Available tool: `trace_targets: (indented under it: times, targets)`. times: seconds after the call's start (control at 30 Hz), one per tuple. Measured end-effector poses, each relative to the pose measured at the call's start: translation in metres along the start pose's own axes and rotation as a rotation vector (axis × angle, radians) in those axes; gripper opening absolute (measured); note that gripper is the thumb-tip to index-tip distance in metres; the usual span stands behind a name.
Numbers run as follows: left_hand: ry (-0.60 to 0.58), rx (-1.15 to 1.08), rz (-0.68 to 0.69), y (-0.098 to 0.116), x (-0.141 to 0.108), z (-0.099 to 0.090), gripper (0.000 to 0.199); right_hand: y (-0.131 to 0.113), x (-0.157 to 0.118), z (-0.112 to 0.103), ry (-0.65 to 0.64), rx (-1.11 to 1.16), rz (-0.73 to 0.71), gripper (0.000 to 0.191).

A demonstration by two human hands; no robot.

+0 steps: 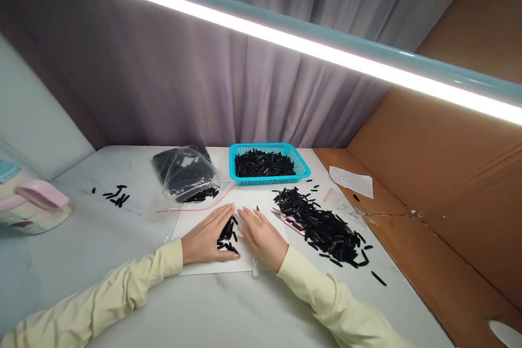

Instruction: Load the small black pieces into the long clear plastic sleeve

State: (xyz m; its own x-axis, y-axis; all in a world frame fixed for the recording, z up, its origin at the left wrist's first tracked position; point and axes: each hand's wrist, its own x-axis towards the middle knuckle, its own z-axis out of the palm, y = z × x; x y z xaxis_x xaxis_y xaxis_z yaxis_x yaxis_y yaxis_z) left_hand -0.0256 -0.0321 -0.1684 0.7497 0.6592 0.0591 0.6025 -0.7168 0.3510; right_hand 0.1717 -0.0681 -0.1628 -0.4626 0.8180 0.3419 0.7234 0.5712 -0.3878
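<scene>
A small heap of thin black strips (pixel 228 232) lies on a white sheet (pixel 196 267) between my hands. My left hand (pixel 206 235) curves around the heap's left side, fingers stretched out and thumb apart below it. Along the right side, my right hand (pixel 263 235) rests with its fingers extended. The fingertips of both hands come close together at the far end of the heap. A small dark point shows behind my right fingers; the rest of it is hidden. Right of that hand, a pink-handled pointed tool (pixel 294 224), like small scissors, lies partly under a larger pile of black strips (pixel 330 231).
A blue basket (pixel 269 180) of black strips stands at the back. Left of it sits a clear zip bag (pixel 191 166) of strips. Several loose strips (pixel 118 196) lie farther left, near a pink-handled container (pixel 36 201). White paper (pixel 351 182) lies right; a lamp (pixel 285 38) crosses overhead.
</scene>
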Motion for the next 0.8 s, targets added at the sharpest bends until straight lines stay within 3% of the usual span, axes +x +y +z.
trace_targets:
  times: [0.23,0.5,0.8]
  targets:
    - [0.168,0.153,0.028,0.007,0.014,0.01,0.076,0.034,-0.013,0.003,0.228,-0.003,-0.011,0.03]
    - [0.18,0.224,0.124,0.014,0.027,0.005,0.027,0.034,-0.013,0.009,0.395,0.023,-0.112,0.025]
    - [0.191,0.242,0.133,0.011,0.036,0.015,0.023,0.032,-0.013,0.007,0.463,0.044,-0.133,0.022]
